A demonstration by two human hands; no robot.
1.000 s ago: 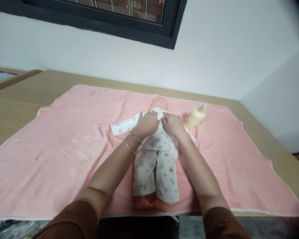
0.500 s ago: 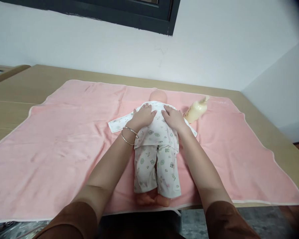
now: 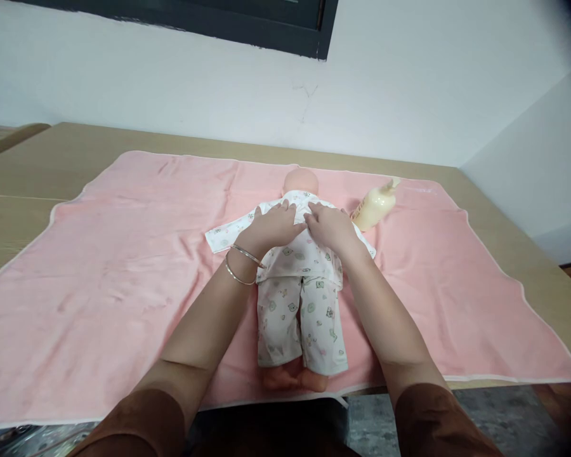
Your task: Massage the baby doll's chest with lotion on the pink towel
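The baby doll in white printed pyjamas [image 3: 301,304] lies straight ahead on a pink towel [image 3: 124,254], its long axis running from the wooden bench's [image 3: 28,165] near edge, where its feet are, toward the wall. The left hand [image 3: 272,225] and right hand [image 3: 332,226] rest flat and spread on its upper body, equally near. There is open towel to the left; a cream plastic bottle [image 3: 375,205] lies close on the right.
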